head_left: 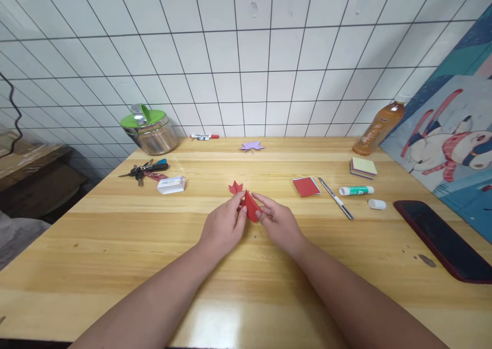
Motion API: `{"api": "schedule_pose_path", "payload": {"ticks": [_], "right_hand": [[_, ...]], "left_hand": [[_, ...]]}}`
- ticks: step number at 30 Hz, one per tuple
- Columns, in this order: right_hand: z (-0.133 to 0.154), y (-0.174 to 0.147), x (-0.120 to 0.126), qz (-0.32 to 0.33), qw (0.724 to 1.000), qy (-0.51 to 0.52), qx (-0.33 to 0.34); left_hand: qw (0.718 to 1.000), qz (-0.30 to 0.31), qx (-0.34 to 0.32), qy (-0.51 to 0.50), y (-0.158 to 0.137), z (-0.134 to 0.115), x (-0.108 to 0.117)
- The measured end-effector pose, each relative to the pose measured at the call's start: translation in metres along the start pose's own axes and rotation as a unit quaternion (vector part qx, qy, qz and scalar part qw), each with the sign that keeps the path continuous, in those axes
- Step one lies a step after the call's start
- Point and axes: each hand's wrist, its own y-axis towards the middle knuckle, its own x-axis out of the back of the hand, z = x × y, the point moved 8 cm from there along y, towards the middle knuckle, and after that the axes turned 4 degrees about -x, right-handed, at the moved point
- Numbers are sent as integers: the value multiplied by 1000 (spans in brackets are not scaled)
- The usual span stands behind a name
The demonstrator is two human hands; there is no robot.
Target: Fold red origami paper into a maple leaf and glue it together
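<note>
A folded piece of red paper (251,208) is between my two hands, just above the middle of the wooden table (126,267). My left hand (226,220) pinches its left side between thumb and fingers. On the other side, the thumb and fingers of my right hand (280,221) close on the paper's right edge. Right behind the paper lies a small folded red paper piece (236,187) with pointed tips. To the right rests a stack of square paper sheets (306,186), red on top, beside a slim pen-like craft knife (335,198).
A purple folded paper star (252,146) and a marker (205,137) lie near the tiled wall. Leftward are a steel pot (154,134), keys (144,170) and a white box (171,185). Rightward are a glue stick (356,190), its cap (377,204), sticky notes (363,167), a bottle (378,128) and a phone (446,241).
</note>
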Motion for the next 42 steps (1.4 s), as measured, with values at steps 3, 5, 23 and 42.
{"api": "schedule_pose_path", "payload": {"ticks": [3,5,23,42], "right_hand": [[0,2,0,-4,999,33,-15],[-1,3,-1,-1,999,47,-25],[60,-22,9,0,888,-365,281],[21,0,22,-35,989,-121,80]], "left_hand": [[998,-4,14,-54,2,5,-2],[989,-2,30,-141,4,10,-8],[875,62,159,-453,3,14,-20],[876,119,107,-454,3,2,-25]]}}
